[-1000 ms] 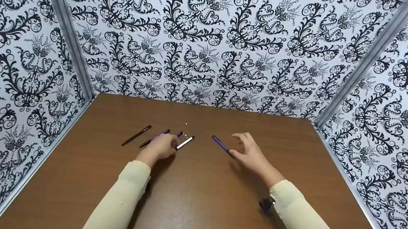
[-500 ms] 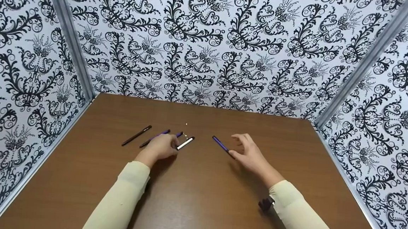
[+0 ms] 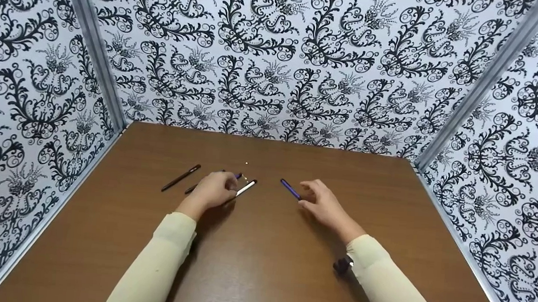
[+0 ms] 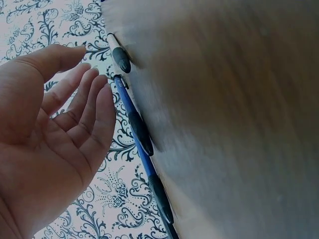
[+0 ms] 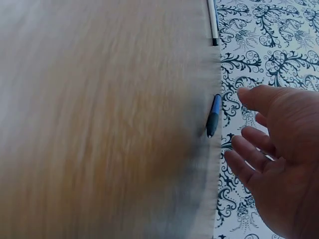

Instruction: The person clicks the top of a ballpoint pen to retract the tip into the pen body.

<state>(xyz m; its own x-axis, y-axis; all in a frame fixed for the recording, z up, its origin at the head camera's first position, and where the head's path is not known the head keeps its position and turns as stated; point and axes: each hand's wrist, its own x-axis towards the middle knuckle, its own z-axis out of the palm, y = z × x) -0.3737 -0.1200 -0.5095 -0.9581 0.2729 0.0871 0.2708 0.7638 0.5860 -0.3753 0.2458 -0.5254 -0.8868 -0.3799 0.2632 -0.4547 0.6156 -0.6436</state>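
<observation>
My left hand (image 3: 213, 189) hovers over the left group of pens, its fingers loosely bent and holding nothing. A white pen with a dark end (image 3: 246, 187) lies just past its thumb. Two blue pens with dark grips, one blue pen (image 4: 132, 112) and another blue pen (image 4: 154, 186), lie in a row below the palm in the left wrist view; the hand partly hides them in the head view. My right hand (image 3: 326, 206) is beside a separate blue pen (image 3: 291, 189), thumb and fingers apart. In the right wrist view a gap shows between that pen's dark grip and the fingertips (image 5: 242, 93).
A black pen (image 3: 181, 178) lies at the far left of the group. The brown wooden table (image 3: 262, 262) is bounded by patterned black-and-white walls (image 3: 265, 66) at the back and both sides. Small bright specks show near the white pen.
My right hand has shifted slightly left, closer over the blue pen's near end. The left hand has moved a little and covers more of the nearest blue pen. The pens have stayed put.
</observation>
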